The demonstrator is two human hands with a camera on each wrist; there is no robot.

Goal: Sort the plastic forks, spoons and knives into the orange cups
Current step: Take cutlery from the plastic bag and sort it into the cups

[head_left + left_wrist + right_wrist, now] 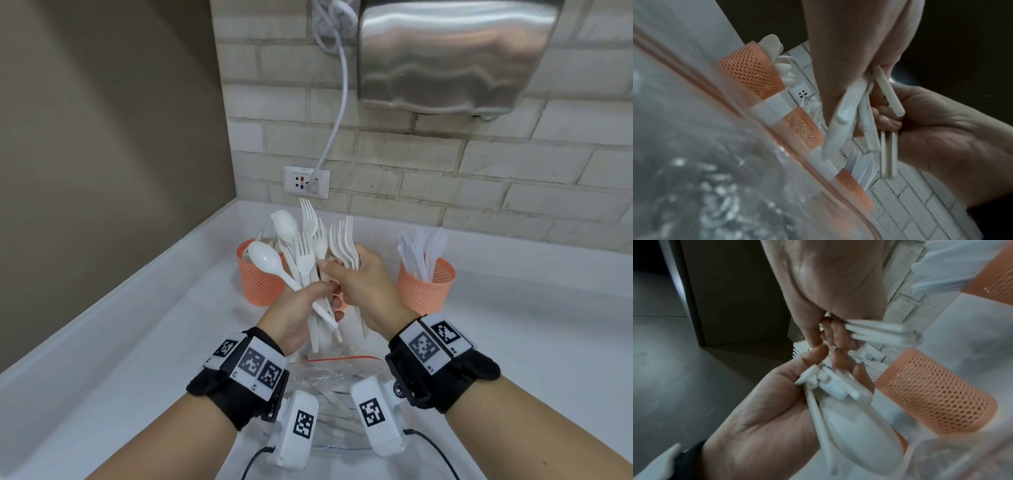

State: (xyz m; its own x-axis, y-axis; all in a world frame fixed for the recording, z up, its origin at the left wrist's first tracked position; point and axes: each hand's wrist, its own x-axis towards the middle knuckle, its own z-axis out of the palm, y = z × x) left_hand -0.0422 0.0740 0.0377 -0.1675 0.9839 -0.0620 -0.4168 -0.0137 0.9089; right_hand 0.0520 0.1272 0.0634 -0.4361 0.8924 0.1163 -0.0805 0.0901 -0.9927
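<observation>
My left hand (317, 291) grips a mixed bundle of white spoons and forks (294, 260) by the handles, held upright above the counter. Right beside it, my right hand (342, 274) holds a bunch of forks (344, 240), its fingers touching the left bundle. Three orange mesh cups stand behind the hands. The left cup (258, 279) holds spoons, the right cup (426, 286) holds knives (423, 248), and the middle cup (803, 128) is mostly hidden in the head view. In the right wrist view the fork handles (879, 333) stick out of my curled right fingers.
A clear zip bag (337, 375) with a red seal lies under my wrists with more white cutlery inside. The cups stand near a brick wall with a socket (306, 181) and a white cable (337, 113). A steel hand dryer (452, 51) hangs above.
</observation>
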